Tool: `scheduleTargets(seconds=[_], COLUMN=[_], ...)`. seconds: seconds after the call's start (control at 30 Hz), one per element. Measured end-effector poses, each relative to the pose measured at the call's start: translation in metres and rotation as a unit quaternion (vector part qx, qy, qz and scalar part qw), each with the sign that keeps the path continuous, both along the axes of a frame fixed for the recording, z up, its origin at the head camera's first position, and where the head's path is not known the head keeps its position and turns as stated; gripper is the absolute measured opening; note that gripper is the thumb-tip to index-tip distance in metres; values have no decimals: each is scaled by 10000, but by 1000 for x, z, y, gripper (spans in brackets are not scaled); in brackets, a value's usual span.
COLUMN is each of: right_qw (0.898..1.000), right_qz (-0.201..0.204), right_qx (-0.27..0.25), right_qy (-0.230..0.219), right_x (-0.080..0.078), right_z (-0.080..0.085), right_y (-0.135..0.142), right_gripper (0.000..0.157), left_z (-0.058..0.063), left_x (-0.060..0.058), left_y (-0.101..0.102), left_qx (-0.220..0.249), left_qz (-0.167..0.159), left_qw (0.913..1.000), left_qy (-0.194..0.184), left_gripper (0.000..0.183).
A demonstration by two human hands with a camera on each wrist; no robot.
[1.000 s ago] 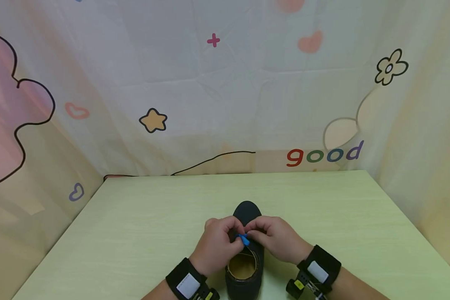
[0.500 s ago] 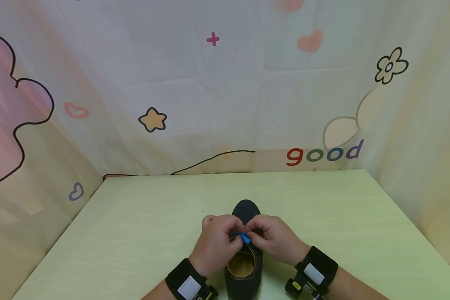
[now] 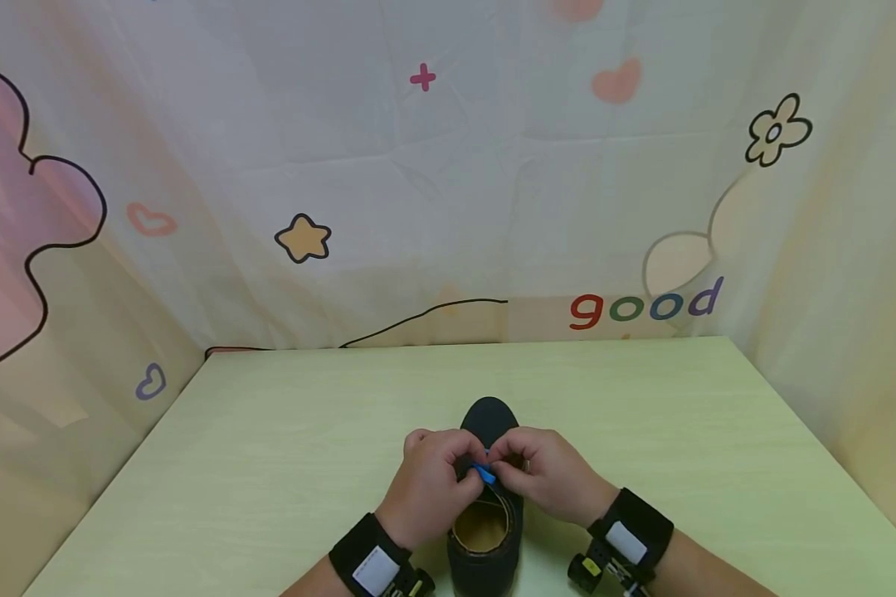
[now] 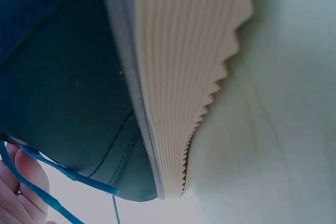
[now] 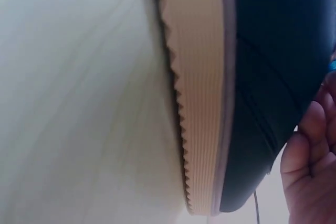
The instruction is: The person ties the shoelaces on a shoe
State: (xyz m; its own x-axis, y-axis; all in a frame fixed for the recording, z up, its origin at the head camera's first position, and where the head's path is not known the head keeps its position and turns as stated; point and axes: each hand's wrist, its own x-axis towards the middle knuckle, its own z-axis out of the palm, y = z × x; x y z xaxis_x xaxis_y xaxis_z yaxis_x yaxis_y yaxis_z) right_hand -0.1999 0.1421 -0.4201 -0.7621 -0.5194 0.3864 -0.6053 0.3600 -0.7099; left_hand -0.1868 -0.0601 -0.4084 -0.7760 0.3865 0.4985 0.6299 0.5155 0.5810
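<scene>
A dark shoe stands on the table, toe pointing away from me, its tan inside showing through the opening. Its thick cream ribbed sole fills the middle of the left wrist view. Over the front of the opening, my left hand and right hand meet fingertip to fingertip, each pinching the blue shoelace. A lace strand runs across the shoe's upper beside my left fingers. In the right wrist view my right fingers curl close to the upper. The hands cover most of the lacing.
The pale green table spreads around the shoe on both sides and beyond its toe. A printed curtain hangs along the back and sides. Each wrist wears a black strap with a small camera.
Both hands stay at nearly the same place over the shoe. The short blue lace piece between them has shifted slightly.
</scene>
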Motion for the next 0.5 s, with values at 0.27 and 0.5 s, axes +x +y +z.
scheduleTargets(seconds=[0.27,0.5], right_qw=[9995,9980], right_qz=[88,-259], right_qx=[197,295], right_qy=[236,494], right_x=[1,1], right_z=[0,-1], right_y=[-3,-6], right_gripper=[11,17], left_z=[-2,0], left_x=[0,-1], left_y=[0,-2], left_qx=[52,39], left_qz=[-26,-183], left_qw=[9999,9998], left_qy=[108,-9], left_gripper=[21,19])
